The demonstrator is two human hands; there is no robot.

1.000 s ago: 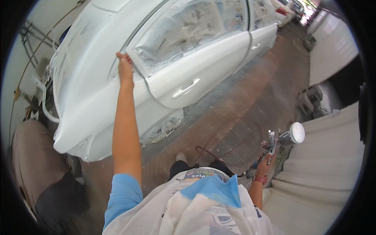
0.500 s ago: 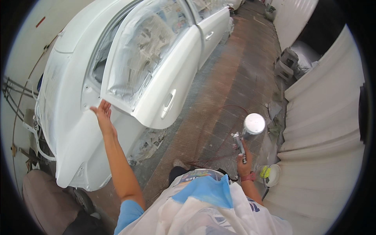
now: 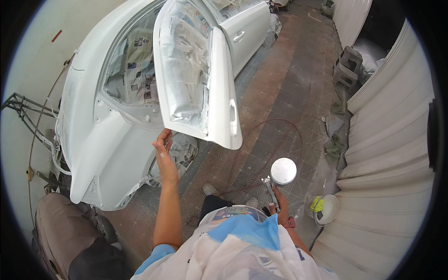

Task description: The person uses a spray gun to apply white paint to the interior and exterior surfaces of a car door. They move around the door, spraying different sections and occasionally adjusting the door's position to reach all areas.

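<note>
Door [image 3: 223, 91] – v. smooth w/ gloss; spray gun [image 3: 271, 191] – shiny metal; newsprint [image 3: 139, 65] matt.

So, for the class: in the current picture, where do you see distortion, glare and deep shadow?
Head view: fisheye distortion, with black corners and the pale curtain seeming to bow along the rim; head view: glare, the cup lid on the spray gun looking almost washed out; head view: deep shadow, the dark opening at upper right showing little detail.

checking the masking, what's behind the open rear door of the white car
Newspaper sheets show behind the rear door, across the visible part of the doorway. The paper covers the cabin beyond, and the door itself hides the rest of the opening.
</note>
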